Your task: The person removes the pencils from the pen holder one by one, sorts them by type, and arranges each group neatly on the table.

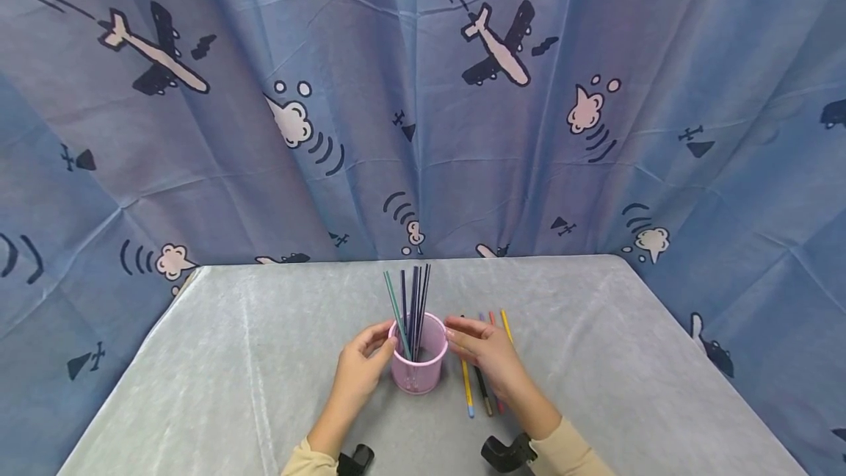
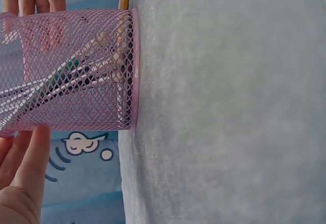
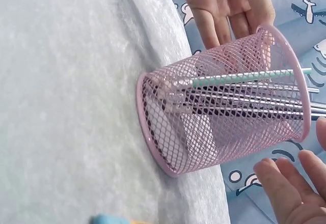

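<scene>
A pink mesh cup [image 1: 415, 379] stands upright on the table. It holds a green pencil [image 1: 394, 305] and several dark blue pencils [image 1: 414, 300], which lean inside it. On the cup's left, my left hand [image 1: 357, 369] touches the side near the rim with extended, relaxed fingers. My right hand [image 1: 496, 360] is at the opposite side, fingers extended toward the rim; whether they touch it is hard to tell. In the right wrist view the right fingers [image 3: 285, 188] appear a little apart from the mesh, while the left hand [image 3: 224, 10] lies against the far side.
Several coloured pencils lie right of the cup, partly under the right hand, among them a yellow one with a blue end [image 1: 468, 391] and a black one [image 1: 485, 391]. A pale cloth covers the table [image 1: 297, 329]. Behind it hangs a blue curtain [image 1: 357, 94] with airplane prints.
</scene>
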The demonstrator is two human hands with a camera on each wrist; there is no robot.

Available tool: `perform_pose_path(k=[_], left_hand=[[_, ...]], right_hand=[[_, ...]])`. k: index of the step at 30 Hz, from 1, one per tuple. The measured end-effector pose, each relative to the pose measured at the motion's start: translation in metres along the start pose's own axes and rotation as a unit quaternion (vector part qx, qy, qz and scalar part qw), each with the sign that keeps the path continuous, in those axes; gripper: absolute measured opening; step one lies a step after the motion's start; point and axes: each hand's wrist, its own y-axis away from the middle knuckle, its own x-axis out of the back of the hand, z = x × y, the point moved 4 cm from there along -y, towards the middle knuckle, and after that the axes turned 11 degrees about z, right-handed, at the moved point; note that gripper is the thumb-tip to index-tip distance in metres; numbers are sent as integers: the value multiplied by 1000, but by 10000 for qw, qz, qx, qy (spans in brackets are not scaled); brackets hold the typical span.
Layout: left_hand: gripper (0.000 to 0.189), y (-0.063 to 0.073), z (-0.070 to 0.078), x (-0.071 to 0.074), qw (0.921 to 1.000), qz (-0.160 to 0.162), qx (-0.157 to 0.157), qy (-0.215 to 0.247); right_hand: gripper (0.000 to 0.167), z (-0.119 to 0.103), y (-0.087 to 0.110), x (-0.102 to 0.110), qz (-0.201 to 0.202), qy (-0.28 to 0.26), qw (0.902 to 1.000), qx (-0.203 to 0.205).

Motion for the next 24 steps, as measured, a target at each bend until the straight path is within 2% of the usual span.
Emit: perform_pose_path(k=[5, 12, 24], left_hand=[[35, 0, 1, 1, 10000, 18, -27, -25], [35, 2, 0, -1, 10000, -18, 44, 9], [36, 1, 1, 1, 10000, 21, 63, -12]], right_hand=[[39, 3, 4, -5, 160, -126, 9997, -103], [37, 8, 10, -8, 411, 35, 9991, -83], [38, 10, 11, -11, 498, -331, 9982, 1]])
